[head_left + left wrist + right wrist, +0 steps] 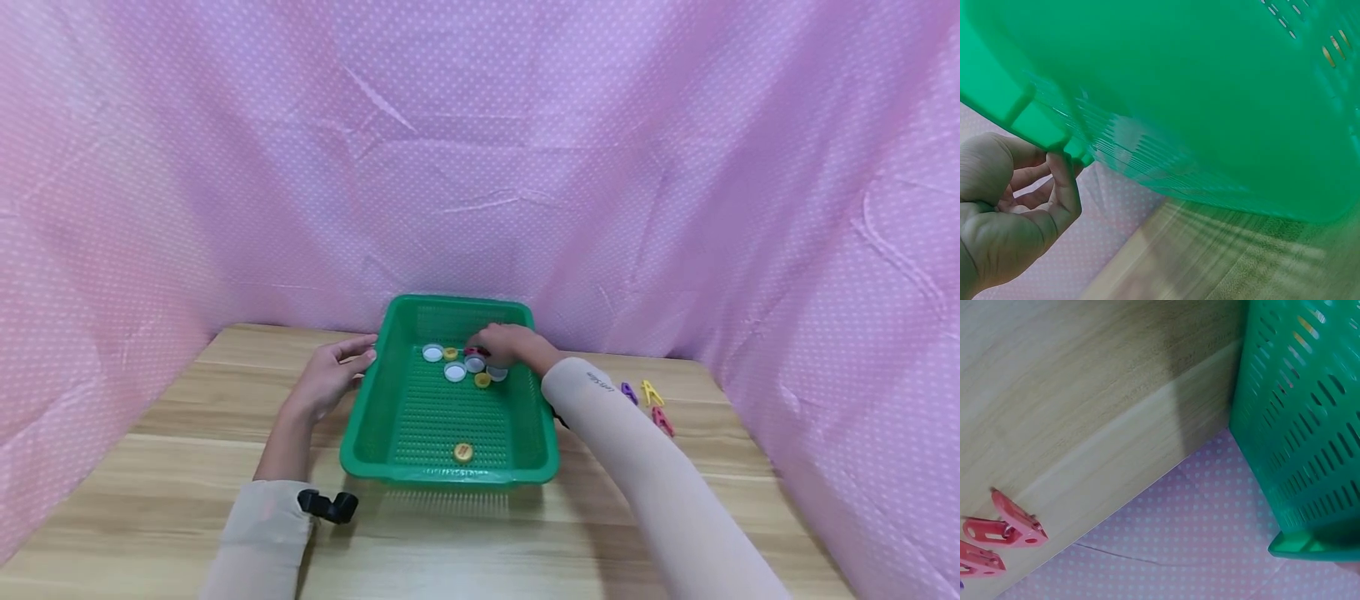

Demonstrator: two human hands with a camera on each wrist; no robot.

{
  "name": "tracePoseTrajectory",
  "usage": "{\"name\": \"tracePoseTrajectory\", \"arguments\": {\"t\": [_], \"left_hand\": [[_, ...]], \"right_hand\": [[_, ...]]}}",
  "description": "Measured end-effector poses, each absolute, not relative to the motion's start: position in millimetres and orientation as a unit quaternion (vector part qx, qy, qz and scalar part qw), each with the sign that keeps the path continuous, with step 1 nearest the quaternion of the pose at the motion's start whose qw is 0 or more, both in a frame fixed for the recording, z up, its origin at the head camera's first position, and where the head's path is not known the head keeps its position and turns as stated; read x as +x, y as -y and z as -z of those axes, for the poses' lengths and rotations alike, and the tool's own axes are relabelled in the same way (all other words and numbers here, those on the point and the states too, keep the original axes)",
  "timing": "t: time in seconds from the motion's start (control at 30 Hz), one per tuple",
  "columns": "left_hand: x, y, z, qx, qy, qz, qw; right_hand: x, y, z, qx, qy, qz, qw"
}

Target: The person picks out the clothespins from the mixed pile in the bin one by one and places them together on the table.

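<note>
A green plastic basket [450, 477] stands on the wooden table. My left hand [335, 375] is at its left side; in the left wrist view, the thumb and fingers pinch the basket rim [1029, 134]. My right hand [506, 343] reaches over the right side into the basket. Its curled fingers hold a red clothespin [473, 351] near the far end, partly hidden by the hand. Around it lie white caps [454, 372] and yellow caps [482, 380]. Another gold-yellow cap [463, 452] with a red mark lies by the near wall.
Right of the basket, a purple clothespin [629, 392], a yellow clothespin [652, 392] and a red clothespin [662, 421] lie on the table [720, 467], beside my right sleeve. Pink dotted cloth [480, 167] hangs behind and along both sides.
</note>
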State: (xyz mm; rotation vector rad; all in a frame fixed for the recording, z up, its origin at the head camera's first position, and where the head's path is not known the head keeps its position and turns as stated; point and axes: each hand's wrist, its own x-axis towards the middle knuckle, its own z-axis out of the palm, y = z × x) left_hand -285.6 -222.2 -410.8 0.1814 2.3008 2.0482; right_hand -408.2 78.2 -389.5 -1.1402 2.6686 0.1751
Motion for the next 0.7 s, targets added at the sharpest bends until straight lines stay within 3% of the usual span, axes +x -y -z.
{"name": "tracePoseTrajectory", "arguments": {"t": [0.23, 0.7], "left_hand": [[-286, 221, 412, 0.059, -0.732, -0.678, 0.025], [-292, 223, 410, 0.054, -0.728, -0.683, 0.031]], "right_hand": [[-405, -78, 390, -0.382, -0.914, -0.037, 0.129], [-383, -74, 395, -0.468, -0.871, -0.017, 0.145]]}}
